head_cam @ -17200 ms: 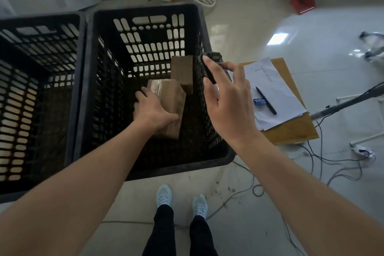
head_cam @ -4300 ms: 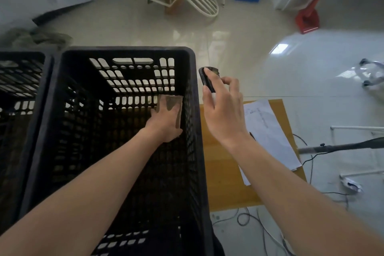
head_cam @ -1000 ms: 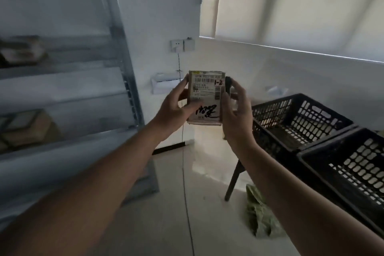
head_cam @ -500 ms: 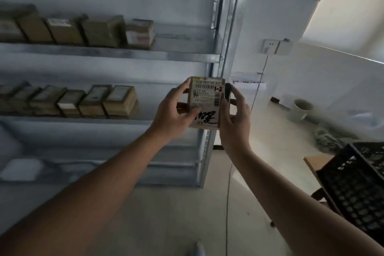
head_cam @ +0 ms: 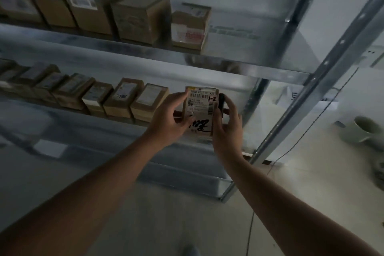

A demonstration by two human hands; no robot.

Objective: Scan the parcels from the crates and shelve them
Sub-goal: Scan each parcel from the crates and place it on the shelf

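While the metal shelving rack [head_cam: 239,68] fills most of the view from nine o'clock round to two o'clock, its two loaded tiers set the target for this step. On the upper tier a row of brown boxes [head_cam: 143,18] runs in from ten o'clock and stops short of the upright post [head_cam: 324,64]. On the middle tier a second row of flat parcels [head_cam: 122,100] lies side by side, its last one just beside the left hand [head_cam: 168,122].

At the centre, both hands hold one small parcel [head_cam: 200,110] upright, label facing the camera, in front of the free stretch of the middle tier at about three o'clock of that row. The left hand grips its left edge, thumb across the front and fingers behind. The right hand [head_cam: 226,124] presses the right edge with curled fingers while also keeping a small dark scanner [head_cam: 221,101] against it; the picture is dim, so how firmly it holds the scanner is hard to judge.

To shelve it well, I would carry the parcel forward over the shelf lip, lay it down flush beside the last parcel with its label upward like the others, and release the left hand only once it rests flat. The right hand should keep the scanner clear of the post.
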